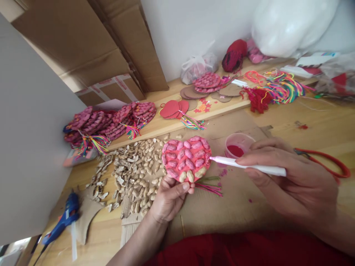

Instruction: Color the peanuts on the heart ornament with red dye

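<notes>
pink peanuts [190, 163], white pen [267, 170]

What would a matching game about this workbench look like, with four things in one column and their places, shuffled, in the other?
Things
1. Peanut-covered heart
2. White pen
3. Blue glue gun
4. Small tub

Places
A. At the lower left of the picture
B. On the brown cardboard sheet, with red showing inside
C. In the right hand
D. In the left hand

Right pairs: 1-D, 2-C, 3-A, 4-B
</notes>
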`<state>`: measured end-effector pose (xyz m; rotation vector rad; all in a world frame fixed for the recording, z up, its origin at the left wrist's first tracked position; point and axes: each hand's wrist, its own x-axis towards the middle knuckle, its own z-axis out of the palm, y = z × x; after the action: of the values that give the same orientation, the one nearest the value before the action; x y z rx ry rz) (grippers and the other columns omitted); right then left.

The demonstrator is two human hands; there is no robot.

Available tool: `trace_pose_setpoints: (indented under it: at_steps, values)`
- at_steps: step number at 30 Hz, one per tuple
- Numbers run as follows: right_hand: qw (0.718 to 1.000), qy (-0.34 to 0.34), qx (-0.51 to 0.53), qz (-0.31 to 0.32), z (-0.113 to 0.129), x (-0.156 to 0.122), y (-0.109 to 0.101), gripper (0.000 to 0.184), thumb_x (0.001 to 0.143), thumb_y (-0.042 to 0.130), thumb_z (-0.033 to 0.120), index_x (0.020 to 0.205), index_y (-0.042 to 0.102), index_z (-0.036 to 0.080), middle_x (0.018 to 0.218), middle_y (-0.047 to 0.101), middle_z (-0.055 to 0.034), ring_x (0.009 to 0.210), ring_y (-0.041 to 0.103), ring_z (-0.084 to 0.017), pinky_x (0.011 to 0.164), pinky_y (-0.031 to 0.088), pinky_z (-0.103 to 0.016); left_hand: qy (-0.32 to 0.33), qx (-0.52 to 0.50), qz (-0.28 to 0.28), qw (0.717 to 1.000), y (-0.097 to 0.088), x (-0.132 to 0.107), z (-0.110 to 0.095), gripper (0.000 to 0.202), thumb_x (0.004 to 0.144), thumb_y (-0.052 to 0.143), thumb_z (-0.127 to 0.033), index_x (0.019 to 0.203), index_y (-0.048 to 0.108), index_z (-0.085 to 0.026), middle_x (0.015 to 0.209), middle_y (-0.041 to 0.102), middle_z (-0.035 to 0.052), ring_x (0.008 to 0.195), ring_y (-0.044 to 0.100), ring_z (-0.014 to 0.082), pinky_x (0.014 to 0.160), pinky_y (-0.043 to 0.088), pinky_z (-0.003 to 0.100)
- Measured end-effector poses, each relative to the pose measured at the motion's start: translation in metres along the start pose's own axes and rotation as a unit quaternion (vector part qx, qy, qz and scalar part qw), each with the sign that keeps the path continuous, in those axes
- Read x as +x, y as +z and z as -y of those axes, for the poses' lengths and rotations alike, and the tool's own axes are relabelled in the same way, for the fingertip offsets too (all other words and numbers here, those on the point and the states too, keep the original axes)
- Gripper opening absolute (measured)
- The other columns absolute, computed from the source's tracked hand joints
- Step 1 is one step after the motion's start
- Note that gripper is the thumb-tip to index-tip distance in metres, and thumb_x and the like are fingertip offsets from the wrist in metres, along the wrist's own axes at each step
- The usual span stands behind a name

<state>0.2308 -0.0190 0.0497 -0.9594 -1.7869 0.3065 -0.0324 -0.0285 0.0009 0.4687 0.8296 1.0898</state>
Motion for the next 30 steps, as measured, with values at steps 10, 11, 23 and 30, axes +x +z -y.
trace_pose_setpoints:
  at_steps: [10,11,23,30]
  values:
    - [0.999,0.029,-0.021,-0.009,-0.003,-0.002,0.000,0.028,0.084,0.070,0.018,0.109,0.073,0.027,0.097,0.074,-0.0022,0.097,0.069,-0.022,0.081,0.056,-0.039,0.029,0.040,-0.004,0.999,0.004,-0.001,0.004,0.026,0.062,0.096,-0.017,0.083,0.080,-0.015,0.073,0.077,0.0029,0.064,0.069,0.0113,0.062,0.057,0.019]
    - [0.999,0.031,-0.020,-0.011,-0.003,-0.002,0.000,0.027,0.084,0.070,0.018,0.109,0.073,0.028,0.097,0.074,-0.0019,0.096,0.070,-0.022,0.080,0.056,-0.039,0.030,0.044,-0.004,0.999,0.004,-0.001,0.005,0.026,0.062,0.096,-0.017,0.082,0.080,-0.015,0.072,0.077,0.0031,0.064,0.069,0.0112,0.063,0.057,0.019]
    - [1.000,0.017,-0.014,-0.005,-0.003,-0.001,0.004,0.032,0.085,0.071,0.016,0.114,0.073,0.029,0.099,0.075,-0.0010,0.098,0.068,-0.022,0.087,0.055,-0.042,0.027,0.082,0.041,0.995,-0.006,-0.001,0.011,0.019,0.070,0.092,-0.018,0.083,0.078,-0.015,0.073,0.077,0.0024,0.063,0.068,0.0095,0.064,0.056,0.019]
    - [1.000,0.009,-0.020,-0.003,-0.005,0.000,0.006,0.035,0.084,0.072,0.015,0.115,0.073,0.030,0.102,0.075,-0.0017,0.104,0.070,-0.023,0.092,0.056,-0.043,0.034,0.099,0.081,0.991,-0.007,-0.004,0.012,0.014,0.075,0.089,-0.017,0.082,0.078,-0.014,0.073,0.075,0.0021,0.064,0.068,0.0092,0.064,0.055,0.019]
